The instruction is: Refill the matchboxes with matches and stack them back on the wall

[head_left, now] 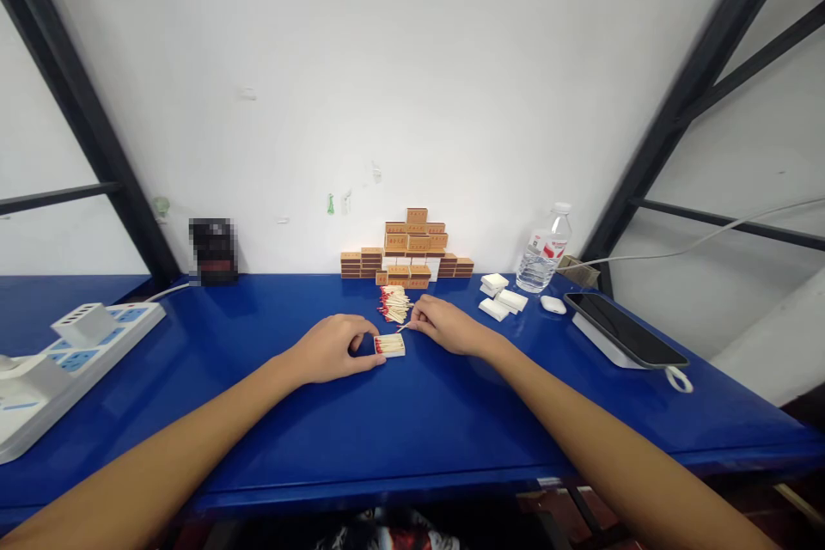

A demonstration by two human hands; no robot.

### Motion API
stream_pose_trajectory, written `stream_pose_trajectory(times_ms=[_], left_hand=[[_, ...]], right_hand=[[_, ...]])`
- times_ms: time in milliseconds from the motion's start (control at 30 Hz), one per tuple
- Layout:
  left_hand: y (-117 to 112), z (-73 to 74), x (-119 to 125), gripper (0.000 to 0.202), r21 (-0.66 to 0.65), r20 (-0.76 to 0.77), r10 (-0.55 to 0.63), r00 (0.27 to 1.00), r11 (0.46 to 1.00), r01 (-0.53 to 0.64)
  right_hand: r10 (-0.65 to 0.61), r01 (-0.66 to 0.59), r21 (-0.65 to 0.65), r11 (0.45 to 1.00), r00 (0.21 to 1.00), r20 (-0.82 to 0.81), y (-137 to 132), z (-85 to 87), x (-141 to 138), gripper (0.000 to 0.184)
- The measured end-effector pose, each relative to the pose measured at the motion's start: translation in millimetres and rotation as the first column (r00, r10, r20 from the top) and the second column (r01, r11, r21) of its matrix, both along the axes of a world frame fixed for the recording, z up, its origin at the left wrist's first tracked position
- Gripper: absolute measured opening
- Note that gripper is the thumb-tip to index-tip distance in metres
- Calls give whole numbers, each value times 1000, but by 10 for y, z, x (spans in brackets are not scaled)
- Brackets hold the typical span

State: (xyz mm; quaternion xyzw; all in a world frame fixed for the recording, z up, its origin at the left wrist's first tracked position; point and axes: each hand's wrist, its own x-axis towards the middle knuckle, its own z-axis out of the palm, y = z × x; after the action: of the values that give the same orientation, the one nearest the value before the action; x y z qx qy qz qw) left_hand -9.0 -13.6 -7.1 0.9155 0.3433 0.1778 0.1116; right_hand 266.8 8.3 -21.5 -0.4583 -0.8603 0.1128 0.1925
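A small white matchbox tray (390, 352) with red-tipped matches in it lies on the blue table. My left hand (340, 346) grips the tray's left end between thumb and fingers. To the right of the tray, my right hand (443, 325) pinches a single match (403, 327), its head end pointing left over the tray's upper edge. Just behind the tray is a heap of loose red-headed matches (394, 304). Stacked brown matchboxes (417, 241) stand behind the heap against the wall.
Several white trays (494, 308) lie to the right, near a water bottle (545, 249) and a white earphone case (553, 304). A phone (624, 329) rests on a white box. At the left are a power strip (122, 331) and a dark blurred object (213, 252).
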Motion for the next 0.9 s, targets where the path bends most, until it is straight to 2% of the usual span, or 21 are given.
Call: stream_pose_trajectory(times_ms=[100, 233, 333, 500, 600, 767, 900], left_hand=[[-8, 19, 6, 39, 0, 6, -5, 1000, 1000, 5], [-13, 31, 16, 41, -8, 10, 8, 1000, 1000, -8], [-10, 23, 18, 43, -8, 10, 21, 1000, 1000, -21], [-1, 9, 10, 41, -14, 10, 23, 1000, 1000, -23], [9, 1, 5, 40, -7, 9, 19, 1000, 1000, -19], [17, -14, -1, 42, 4, 17, 12, 1000, 1000, -12], [7, -3, 1, 42, -3, 15, 17, 1000, 1000, -17]], right_hand=[[-39, 38, 12, 999, 995, 91, -36, 68, 66, 14], [-175, 160, 84, 984, 962, 210, -68, 194, 190, 14], [-222, 200, 139, 970, 961, 167, -94, 264, 224, 12], [-61, 73, 147, 986, 995, -84, -162, 265, 77, 9], [39, -18, 132, 991, 986, -162, -200, 218, -47, 9], [146, -141, 45, 989, 976, -164, -258, 153, -168, 10], [184, -187, -18, 982, 977, -110, -302, 156, -208, 11]])
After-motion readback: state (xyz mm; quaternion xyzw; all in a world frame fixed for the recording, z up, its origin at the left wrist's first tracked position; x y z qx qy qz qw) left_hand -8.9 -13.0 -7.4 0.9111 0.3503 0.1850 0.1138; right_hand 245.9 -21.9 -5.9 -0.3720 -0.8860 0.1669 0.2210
